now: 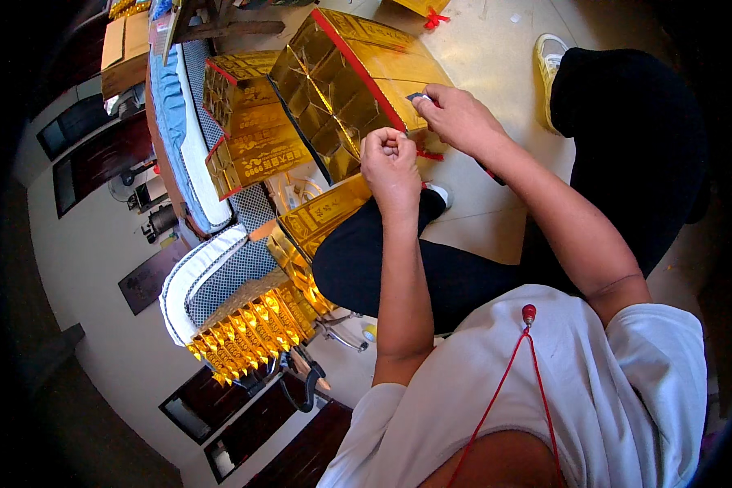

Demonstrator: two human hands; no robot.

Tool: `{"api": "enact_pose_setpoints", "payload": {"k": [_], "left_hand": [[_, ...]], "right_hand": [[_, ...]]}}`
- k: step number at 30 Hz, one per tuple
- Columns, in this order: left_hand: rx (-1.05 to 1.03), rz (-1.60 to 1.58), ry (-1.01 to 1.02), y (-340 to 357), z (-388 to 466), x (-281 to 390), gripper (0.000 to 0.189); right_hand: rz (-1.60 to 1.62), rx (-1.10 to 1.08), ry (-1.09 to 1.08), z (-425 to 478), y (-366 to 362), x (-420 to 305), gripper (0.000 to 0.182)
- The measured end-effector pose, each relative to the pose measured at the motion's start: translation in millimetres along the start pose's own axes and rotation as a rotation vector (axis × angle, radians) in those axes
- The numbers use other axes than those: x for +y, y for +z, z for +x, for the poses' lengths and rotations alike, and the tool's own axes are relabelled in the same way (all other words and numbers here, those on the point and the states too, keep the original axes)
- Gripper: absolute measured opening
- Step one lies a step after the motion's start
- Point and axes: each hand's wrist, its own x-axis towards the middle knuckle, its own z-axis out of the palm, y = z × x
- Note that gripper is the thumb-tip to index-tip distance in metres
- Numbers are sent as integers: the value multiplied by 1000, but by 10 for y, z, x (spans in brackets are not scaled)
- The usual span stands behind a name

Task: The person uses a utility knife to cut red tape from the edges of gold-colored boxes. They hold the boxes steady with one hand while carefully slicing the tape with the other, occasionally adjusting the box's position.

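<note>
A large gold foil-covered box [402,61] with red edging [357,67] stands tilted in front of me, its padded-looking gold end [323,107] facing left. At the lower end of the red edging is my left hand [391,168], fingers curled and thumb meeting the index fingertip. Whether anything thin is pinched there I cannot see. My right hand [457,116] rests near the box's side, holding a small dark flat object [416,96] between thumb and finger. The rest of that object is hidden by the hand.
Smaller gold boxes [262,128] stand to the left, by a blue-and-white cushioned seat [189,122]. Another gold box [326,213] lies by my knee. Several gold foil packets [256,335] are stacked on a padded chair [219,287]. A tape roll [369,332] is on the floor.
</note>
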Motion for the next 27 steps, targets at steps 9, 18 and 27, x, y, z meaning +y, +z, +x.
{"api": "enact_pose_setpoints", "payload": {"k": [9,18,27], "left_hand": [[-8,-36,59,-11,-3,-54,3],[-65,-97,29,-46,-2,-85,4],[-60,-274,4,-46,12,-226,7]], "right_hand": [[-40,22,-26,-38,4,-26,42],[1,-18,-4,-25,5,8,40],[-14,-19,-13,-8,51,80,38]]}}
